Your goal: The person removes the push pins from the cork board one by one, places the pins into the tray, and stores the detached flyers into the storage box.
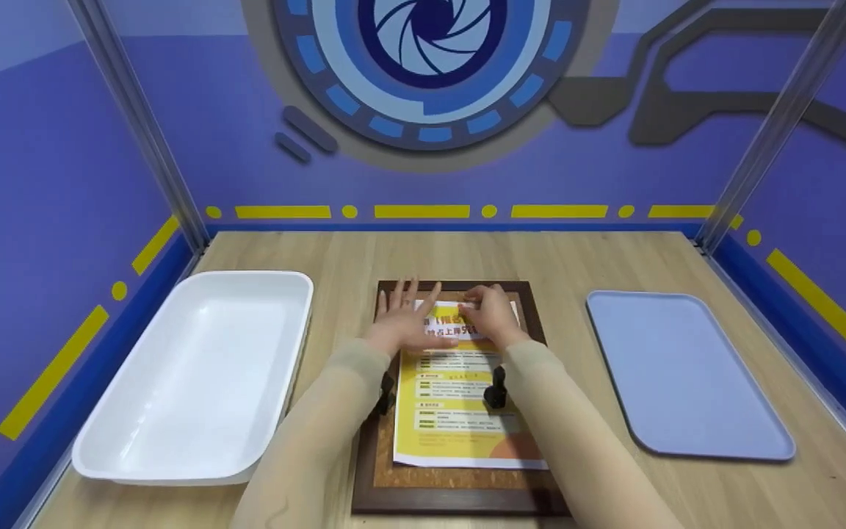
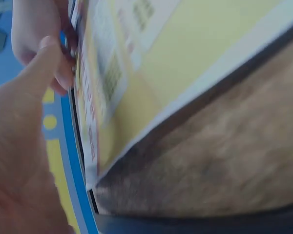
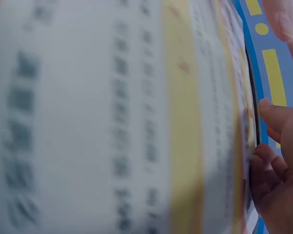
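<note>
A yellow and white printed poster (image 1: 460,411) lies on a cork board (image 1: 408,477) with a dark brown frame (image 1: 452,501). With its fingers spread, my left hand (image 1: 407,323) rests over the poster's upper left. My right hand (image 1: 493,314) has its fingers curled near the top edge of the poster. In the right wrist view its thumb and fingers (image 3: 278,165) are right at the sheet's far edge. I cannot tell whether something small is pinched there. The left wrist view shows the poster's white border (image 2: 219,73) and bare cork beside it.
A deep white plastic tub (image 1: 203,382) stands to the left of the board. On the right lies a flat blue-grey tray (image 1: 687,375). Blue printed panels (image 1: 423,184) enclose the wooden table (image 1: 342,253) at the back and both sides. Black wrist-camera mounts (image 1: 496,389) stick out beside the sleeves.
</note>
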`<action>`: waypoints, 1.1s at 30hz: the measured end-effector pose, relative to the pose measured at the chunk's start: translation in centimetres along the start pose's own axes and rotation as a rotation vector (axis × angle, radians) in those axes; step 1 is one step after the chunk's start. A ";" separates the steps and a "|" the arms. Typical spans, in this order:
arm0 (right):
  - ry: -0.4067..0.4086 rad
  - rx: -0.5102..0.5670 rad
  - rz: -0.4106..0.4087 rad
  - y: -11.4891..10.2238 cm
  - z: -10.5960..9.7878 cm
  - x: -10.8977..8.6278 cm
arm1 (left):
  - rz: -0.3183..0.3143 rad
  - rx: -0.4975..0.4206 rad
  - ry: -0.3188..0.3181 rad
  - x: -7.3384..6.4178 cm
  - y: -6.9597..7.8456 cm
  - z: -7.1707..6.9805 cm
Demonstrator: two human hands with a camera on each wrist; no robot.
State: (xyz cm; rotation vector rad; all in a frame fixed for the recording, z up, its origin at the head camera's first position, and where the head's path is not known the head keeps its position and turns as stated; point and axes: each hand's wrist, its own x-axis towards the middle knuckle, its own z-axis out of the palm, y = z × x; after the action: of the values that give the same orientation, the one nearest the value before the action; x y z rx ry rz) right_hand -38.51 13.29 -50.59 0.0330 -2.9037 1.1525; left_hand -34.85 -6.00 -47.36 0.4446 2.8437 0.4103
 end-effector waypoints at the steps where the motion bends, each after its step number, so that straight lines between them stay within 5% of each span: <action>1: -0.001 -0.013 -0.012 0.0 0.1 0.0 | -0.001 -0.010 -0.024 0.2 -0.1 0.5; 6: -0.003 -0.083 -0.029 0.0 0.4 -0.1 | -0.036 -0.040 -0.145 -0.2 -0.2 1.5; 9: -0.006 -0.079 -0.005 -0.2 0.3 -0.2 | -0.058 -0.035 -0.186 -1.2 0.3 0.9; 16: 0.015 -0.028 0.039 -0.2 0.3 -0.2 | -0.063 -0.011 -0.177 -1.6 0.5 0.9; 25: 0.052 0.161 0.030 0.4 -0.9 -0.5 | -0.062 -0.016 -0.177 -1.9 0.8 0.6; 33: 0.095 0.479 0.047 2.5 -4.5 -2.4 | -0.075 -0.025 -0.174 -1.9 0.7 0.8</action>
State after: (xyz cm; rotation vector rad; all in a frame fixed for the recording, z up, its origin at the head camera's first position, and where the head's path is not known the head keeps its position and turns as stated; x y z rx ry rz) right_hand -36.17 18.22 -49.03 -0.0822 -2.4925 1.7722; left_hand -32.64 -5.83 -47.59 0.3496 2.6748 0.3738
